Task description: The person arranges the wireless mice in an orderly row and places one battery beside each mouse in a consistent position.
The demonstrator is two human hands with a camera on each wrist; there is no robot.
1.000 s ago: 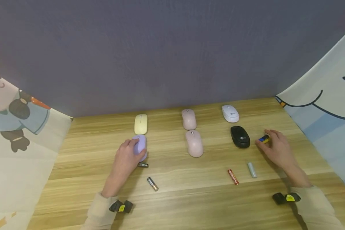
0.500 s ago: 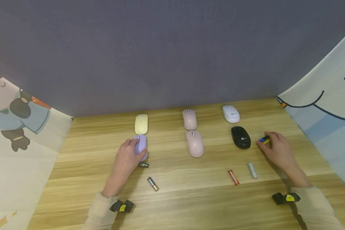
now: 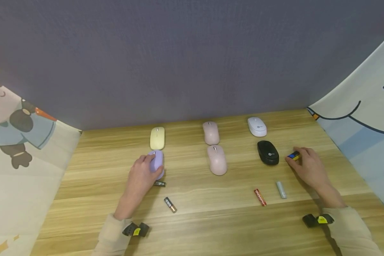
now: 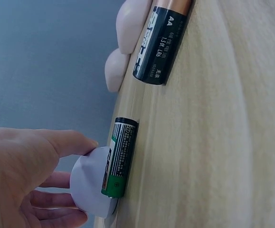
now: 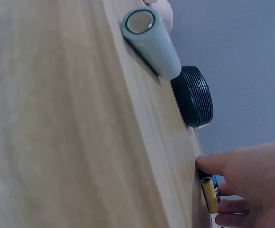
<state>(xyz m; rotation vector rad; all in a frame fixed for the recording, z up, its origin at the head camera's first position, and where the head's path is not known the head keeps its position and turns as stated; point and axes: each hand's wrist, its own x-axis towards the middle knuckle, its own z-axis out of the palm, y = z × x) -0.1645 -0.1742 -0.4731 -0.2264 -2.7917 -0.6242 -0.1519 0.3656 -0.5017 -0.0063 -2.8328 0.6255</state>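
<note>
My left hand (image 3: 141, 176) grips a purple computer mouse (image 3: 156, 164) by its sides, thumb on the right. Just below that mouse lies a green and black battery (image 4: 119, 157), partly hidden by the hand in the head view. A black battery with a copper end (image 3: 170, 204) lies nearer to me. On the right, my right hand (image 3: 310, 169) pinches a blue and yellow battery (image 3: 294, 155) at the tabletop, beside a black mouse (image 3: 268, 153). A red battery (image 3: 260, 197) and a grey battery (image 3: 281, 190) lie below the black mouse.
A yellow mouse (image 3: 157, 138) is behind the purple one. Two pink mice, the rear one (image 3: 211, 133) and the front one (image 3: 217, 160), stand mid-table. A white mouse (image 3: 257, 127) is at the back right. A grey panel (image 3: 192, 64) rises behind the wooden table (image 3: 211, 227).
</note>
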